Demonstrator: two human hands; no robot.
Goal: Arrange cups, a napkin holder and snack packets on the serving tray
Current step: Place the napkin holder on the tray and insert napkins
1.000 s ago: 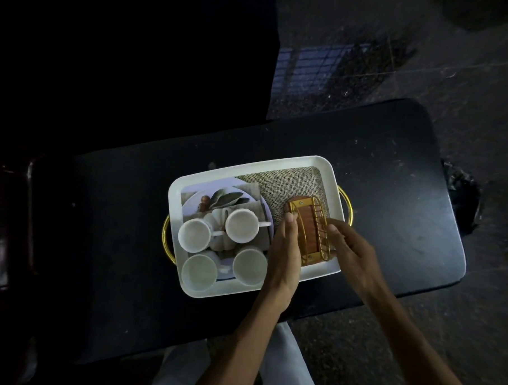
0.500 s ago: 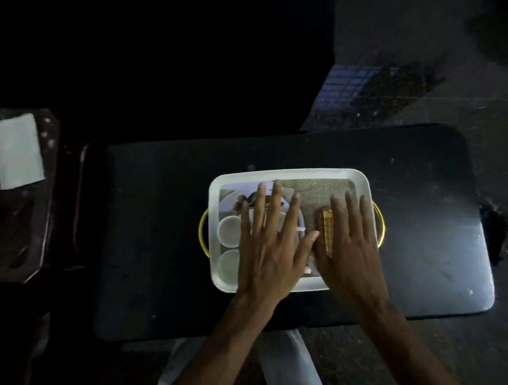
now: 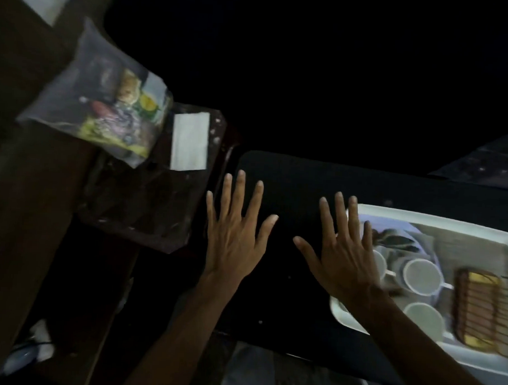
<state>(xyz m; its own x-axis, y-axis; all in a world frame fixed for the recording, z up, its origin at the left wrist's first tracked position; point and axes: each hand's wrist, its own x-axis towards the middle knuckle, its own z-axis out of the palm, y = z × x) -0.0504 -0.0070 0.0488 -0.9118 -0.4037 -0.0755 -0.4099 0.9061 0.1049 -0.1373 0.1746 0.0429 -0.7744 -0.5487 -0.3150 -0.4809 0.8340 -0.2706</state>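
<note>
Over matte black surface (image 3: 291, 176) — left hand (image 3: 233, 235) and right hand (image 3: 343, 254) hovering, grips splayed, empty — round white cups (image 3: 422, 276) sitting in rectangular tray (image 3: 437, 222).

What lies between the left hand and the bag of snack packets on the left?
In the head view, a white folded napkin on a small dark side table lies between the left hand and the clear snack packet bag. Nothing else shows there.

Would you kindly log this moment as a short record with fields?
left hand: open, empty, fingers spread over the black table
right hand: open, empty, partly over the tray's left end
tray: white, holds cups and the napkin holder
snack packets: in a clear bag, off the tray, far left
white napkin: beside the bag
</note>
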